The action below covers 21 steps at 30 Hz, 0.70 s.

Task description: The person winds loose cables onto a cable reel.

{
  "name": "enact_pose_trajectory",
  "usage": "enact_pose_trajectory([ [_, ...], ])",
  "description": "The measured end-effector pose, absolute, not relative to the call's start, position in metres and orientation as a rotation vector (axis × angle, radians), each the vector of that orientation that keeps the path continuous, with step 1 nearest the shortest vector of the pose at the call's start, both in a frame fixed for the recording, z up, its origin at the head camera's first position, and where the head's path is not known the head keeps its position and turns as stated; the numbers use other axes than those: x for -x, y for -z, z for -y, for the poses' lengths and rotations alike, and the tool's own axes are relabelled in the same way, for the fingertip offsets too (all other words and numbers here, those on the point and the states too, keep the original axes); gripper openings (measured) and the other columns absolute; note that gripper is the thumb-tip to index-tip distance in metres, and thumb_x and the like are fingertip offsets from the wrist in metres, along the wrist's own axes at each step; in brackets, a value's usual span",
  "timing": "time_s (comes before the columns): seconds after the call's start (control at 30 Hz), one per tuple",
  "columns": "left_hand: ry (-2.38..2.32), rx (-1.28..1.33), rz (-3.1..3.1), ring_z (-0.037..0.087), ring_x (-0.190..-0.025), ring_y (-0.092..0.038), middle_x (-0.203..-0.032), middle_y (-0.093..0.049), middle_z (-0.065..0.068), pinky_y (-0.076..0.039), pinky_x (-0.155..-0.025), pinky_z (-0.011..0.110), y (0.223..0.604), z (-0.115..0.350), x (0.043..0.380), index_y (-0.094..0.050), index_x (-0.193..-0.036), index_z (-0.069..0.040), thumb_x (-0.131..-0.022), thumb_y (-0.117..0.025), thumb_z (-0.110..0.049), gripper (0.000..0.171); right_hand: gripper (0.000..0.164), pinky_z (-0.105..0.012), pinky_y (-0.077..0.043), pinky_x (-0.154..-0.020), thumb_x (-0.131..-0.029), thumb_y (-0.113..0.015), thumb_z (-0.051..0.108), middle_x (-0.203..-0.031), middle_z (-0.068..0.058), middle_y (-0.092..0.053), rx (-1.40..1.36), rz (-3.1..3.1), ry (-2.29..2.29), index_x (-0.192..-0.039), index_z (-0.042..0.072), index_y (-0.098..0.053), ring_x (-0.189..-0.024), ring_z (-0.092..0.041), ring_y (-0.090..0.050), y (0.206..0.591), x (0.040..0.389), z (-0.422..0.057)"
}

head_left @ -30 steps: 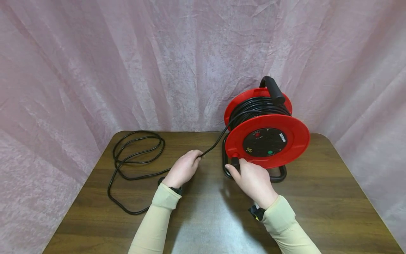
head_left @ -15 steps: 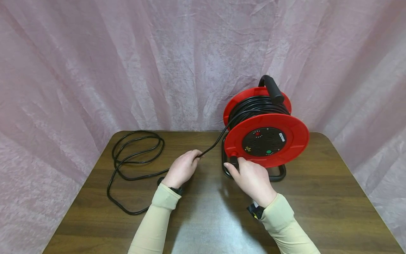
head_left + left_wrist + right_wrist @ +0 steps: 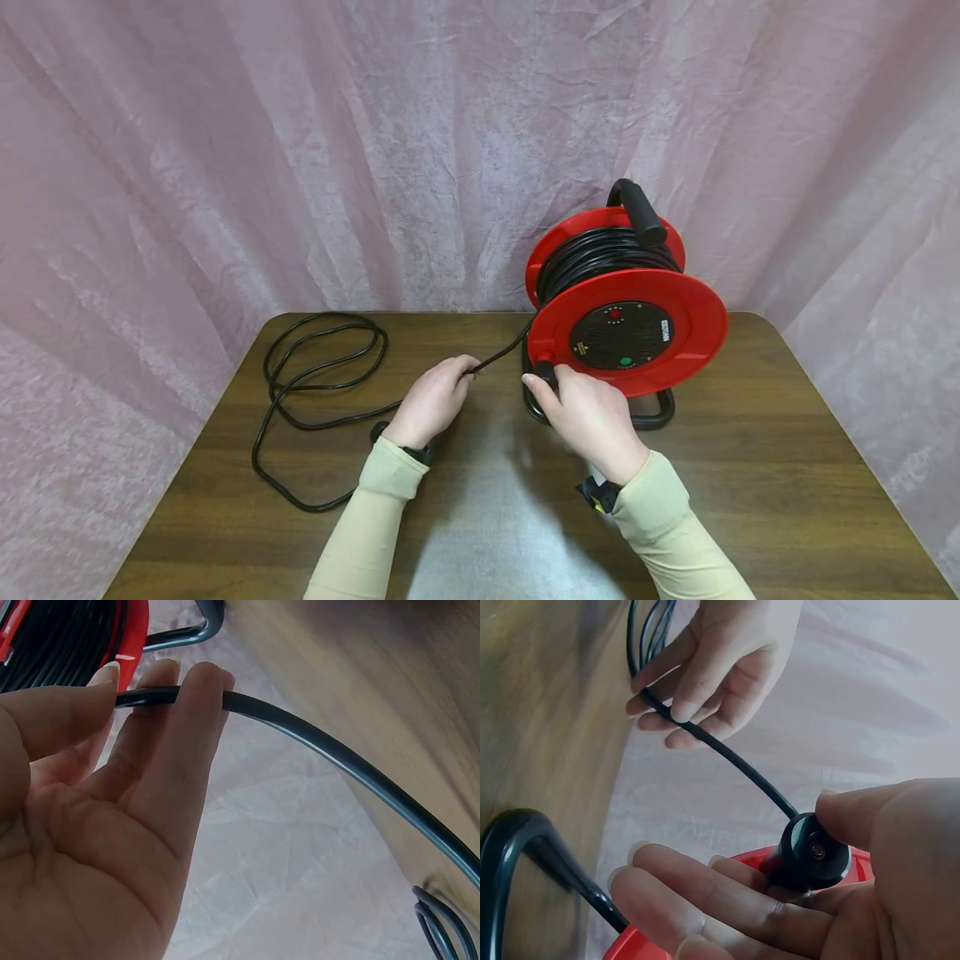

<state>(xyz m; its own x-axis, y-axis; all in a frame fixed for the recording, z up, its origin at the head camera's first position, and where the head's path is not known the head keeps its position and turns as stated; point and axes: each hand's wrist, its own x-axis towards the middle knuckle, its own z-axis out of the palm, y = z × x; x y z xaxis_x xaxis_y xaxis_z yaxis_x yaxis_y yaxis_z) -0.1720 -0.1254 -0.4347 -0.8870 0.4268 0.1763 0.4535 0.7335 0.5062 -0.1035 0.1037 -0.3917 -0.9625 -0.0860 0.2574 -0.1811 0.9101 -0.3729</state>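
A red cable reel [image 3: 701,329] with black cable wound on its drum stands at the right of the table in the head view. My right hand [image 3: 596,417] holds the reel's black crank knob [image 3: 816,851] between thumb and fingers, low on the left of the front disc. Left of the reel, my left hand [image 3: 431,400] pinches the black cable [image 3: 322,742] between thumb and fingertips. From there the cable slants up to the reel and slips behind the front disc. The other way, it trails to loose loops [image 3: 330,363] on the table.
The reel rests on a black tube stand [image 3: 656,417], with a black carrying handle [image 3: 636,212] above. A black round end piece [image 3: 378,431] shows beside my left wrist. Pink curtain [image 3: 450,150] hangs behind the wooden table [image 3: 772,467].
The reel has turned slightly clockwise, my right hand shifting a little up and left with the knob. The cable now meets the drum behind the front disc. My left hand stays nearly still.
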Motion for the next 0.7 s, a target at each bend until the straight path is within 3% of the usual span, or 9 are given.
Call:
enact_pose_trajectory([
  [0.53,0.876,0.696,2.880,0.014,-0.096,-0.062,-0.109,-0.067,0.001,-0.050,-0.083,0.034,0.432,0.127,0.172,-0.068,-0.119,-0.011,-0.103,-0.056,-0.015,0.021,0.050,-0.034,-0.038,-0.046,-0.100,-0.043,0.059,-0.058,0.001,-0.047,-0.150,2.854,-0.718,-0.073,0.018,-0.049,-0.053,-0.017,-0.049,0.377,0.106,-0.100],
  [0.7,0.848,0.688,2.875,0.018,-0.101,-0.063,-0.110,-0.068,0.004,-0.051,-0.088,0.037,0.431,0.129,0.172,-0.068,-0.119,-0.009,-0.102,-0.056,-0.014,0.021,0.050,-0.034,-0.041,-0.049,-0.100,-0.039,0.063,-0.064,0.008,-0.056,-0.123,2.874,-0.821,-0.080,0.019,-0.054,-0.058,-0.014,-0.054,0.367,0.108,-0.099],
])
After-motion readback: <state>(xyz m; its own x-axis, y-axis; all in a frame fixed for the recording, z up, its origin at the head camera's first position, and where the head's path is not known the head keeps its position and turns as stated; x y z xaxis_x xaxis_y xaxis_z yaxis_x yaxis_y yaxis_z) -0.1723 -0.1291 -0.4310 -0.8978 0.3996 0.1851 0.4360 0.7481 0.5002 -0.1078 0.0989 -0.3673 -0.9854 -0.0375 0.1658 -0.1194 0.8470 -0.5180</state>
